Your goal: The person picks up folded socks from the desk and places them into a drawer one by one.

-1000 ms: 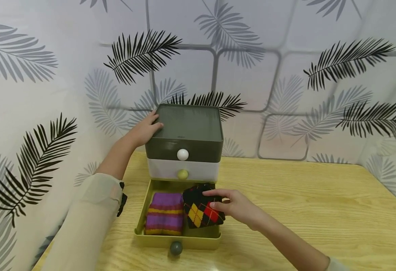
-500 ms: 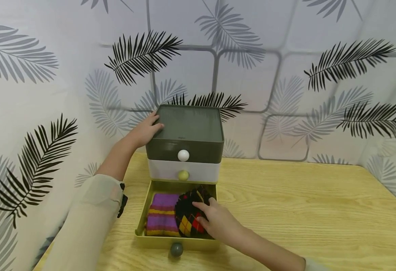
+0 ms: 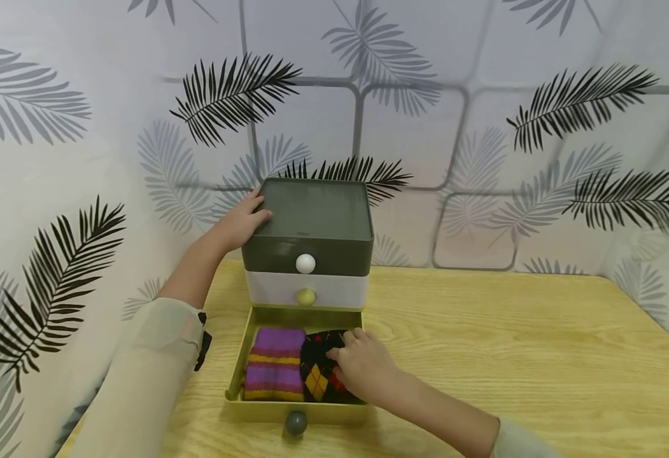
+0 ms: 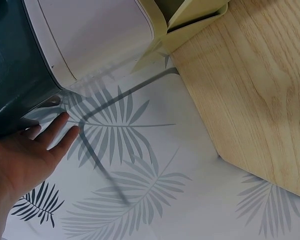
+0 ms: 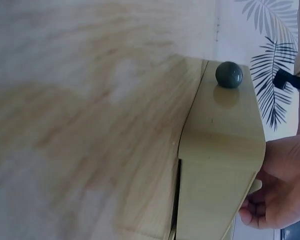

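My left hand [image 3: 242,222] rests on the top left edge of a small drawer unit [image 3: 317,210], its fingers extended along the side in the left wrist view. The bottom olive drawer [image 3: 294,412] is pulled out. Inside it, a folded purple, maroon and yellow striped sock [image 3: 275,366] lies on the left. Beside it on the right is a folded black argyle sock [image 3: 316,366] with yellow and red diamonds. My right hand [image 3: 368,369] touches the argyle sock from the drawer's right side, partly covering it. In the right wrist view its loosely bent fingers reach over the drawer wall.
Above the drawer sit a white drawer [image 3: 334,291] with a yellow knob and a dark green one [image 3: 265,254] with a white knob. The open drawer's grey knob [image 3: 296,423] faces front. A wood-grain table [image 3: 512,356] extends right; leaf-patterned sheeting [image 3: 414,140] hangs behind.
My right hand has moved left and toward the front, and the argyle sock has gone from tilted over the drawer's right edge to lying flatter inside. The left hand has stayed in place.
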Demonstrator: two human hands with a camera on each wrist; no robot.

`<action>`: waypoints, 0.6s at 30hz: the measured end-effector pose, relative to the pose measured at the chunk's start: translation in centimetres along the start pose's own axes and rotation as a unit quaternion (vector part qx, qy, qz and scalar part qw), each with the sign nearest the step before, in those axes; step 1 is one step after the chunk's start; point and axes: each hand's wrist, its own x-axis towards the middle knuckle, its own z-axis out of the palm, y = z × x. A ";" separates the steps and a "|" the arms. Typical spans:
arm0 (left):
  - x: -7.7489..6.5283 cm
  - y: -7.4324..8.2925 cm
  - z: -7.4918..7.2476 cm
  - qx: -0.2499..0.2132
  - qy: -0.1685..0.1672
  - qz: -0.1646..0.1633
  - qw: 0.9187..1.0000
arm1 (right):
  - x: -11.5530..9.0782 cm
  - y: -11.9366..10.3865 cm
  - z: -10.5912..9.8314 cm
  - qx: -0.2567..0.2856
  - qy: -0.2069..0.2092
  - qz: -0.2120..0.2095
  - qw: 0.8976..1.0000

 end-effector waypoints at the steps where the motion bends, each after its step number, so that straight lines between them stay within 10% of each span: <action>1: 0.0 0.0 0.0 0.000 0.001 0.000 1.000 | 0.0 0.1 0.0 0.007 -0.003 0.000 1.000; 7: 0.3 -0.3 0.0 0.000 0.000 0.000 1.000 | -0.1 -0.3 -0.7 0.163 -0.001 0.011 0.987; 10: 0.2 -0.4 0.0 -0.001 0.001 0.000 1.000 | -0.5 -0.9 -1.7 0.341 -0.021 0.003 0.940; 12: 0.2 -0.4 0.0 -0.002 0.002 -0.001 1.000 | -0.8 -1.4 -2.4 0.511 -0.085 -0.012 0.855; 16: 0.1 -0.3 0.0 -0.004 0.001 -0.003 1.000 | -1.7 -2.5 -2.7 0.754 -0.283 0.002 0.593; 18: 0.1 -0.3 0.0 -0.004 0.001 -0.004 1.000 | -2.1 -3.2 -2.3 0.790 -0.354 0.039 0.498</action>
